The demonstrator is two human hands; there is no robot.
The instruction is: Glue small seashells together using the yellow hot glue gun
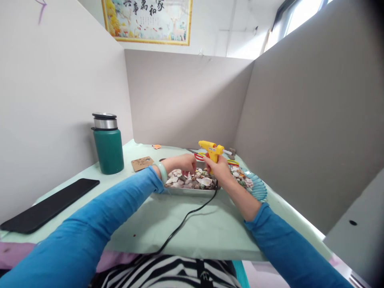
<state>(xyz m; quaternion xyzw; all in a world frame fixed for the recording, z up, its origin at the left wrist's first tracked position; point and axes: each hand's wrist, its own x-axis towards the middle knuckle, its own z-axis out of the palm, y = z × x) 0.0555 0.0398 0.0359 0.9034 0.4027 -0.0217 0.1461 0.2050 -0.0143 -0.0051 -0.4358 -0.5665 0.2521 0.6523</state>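
Note:
In my right hand [221, 169] is a yellow hot glue gun [212, 149], its nozzle pointing left and a pale glue stick showing at its back. Its black cord [192, 212] runs down to the table's front edge. My left hand [188, 163] hangs with curled fingers over the shells [183, 181] heaped in a metal tray [192, 192]. Those fingertips point down at the heap, and whatever they may pinch is hidden. Right of the tray, a blue scalloped plate [259, 187] bears more small shells [240, 176], partly behind my right forearm.
A green bottle [108, 150] and a long black flat object [57, 204] are at the left. Behind my left wrist lies a brown card [142, 163]. Red-handled scissors [199, 157] lie beyond the tray. Grey partitions [186, 100] enclose the green-covered table [228, 232].

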